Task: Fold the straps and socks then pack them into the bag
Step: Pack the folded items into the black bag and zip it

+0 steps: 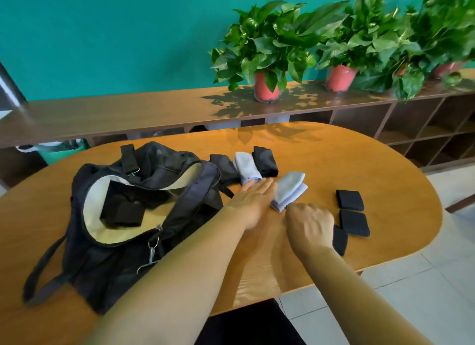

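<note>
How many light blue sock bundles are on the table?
2. The far bundle lies between black folded cloths, at the left hand's fingertips. The near bundle lies between the left hand and right hand. The bag may hide more.

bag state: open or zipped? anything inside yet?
Open. The bag has its mouth gaping wide, showing the cream lining, and folded black straps already lie inside.

Teal wall (pixel 102 36), wooden shelf (pixel 128 113), potted plants (pixel 270 49)
</note>
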The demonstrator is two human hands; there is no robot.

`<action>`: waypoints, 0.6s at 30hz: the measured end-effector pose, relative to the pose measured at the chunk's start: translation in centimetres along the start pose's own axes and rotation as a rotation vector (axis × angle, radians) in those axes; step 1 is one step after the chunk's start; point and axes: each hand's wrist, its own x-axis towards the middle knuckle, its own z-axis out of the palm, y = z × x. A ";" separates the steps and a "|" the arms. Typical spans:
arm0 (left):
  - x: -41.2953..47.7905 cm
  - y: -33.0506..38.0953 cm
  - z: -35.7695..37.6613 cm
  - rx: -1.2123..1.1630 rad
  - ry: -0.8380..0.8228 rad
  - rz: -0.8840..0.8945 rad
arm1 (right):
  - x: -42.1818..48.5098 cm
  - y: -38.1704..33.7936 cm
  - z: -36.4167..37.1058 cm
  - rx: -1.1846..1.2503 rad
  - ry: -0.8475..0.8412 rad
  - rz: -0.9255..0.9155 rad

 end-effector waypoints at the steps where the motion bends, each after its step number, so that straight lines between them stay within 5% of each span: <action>1: 0.7 0.4 0.2 0.010 -0.031 0.012 | 0.1 0.2 0.3 0.044 0.031 -0.009; 5: 2.5 1.8 1.5 0.047 -0.148 0.037 | 0.4 1.5 1.3 0.121 0.033 -0.077; 12: 2.8 2.3 1.5 0.237 -0.091 0.063 | 0.5 3.2 0.9 0.161 0.237 0.006; 18: 3.3 1.0 1.7 0.337 -0.031 0.061 | 0.3 4.4 -0.6 0.030 0.118 0.143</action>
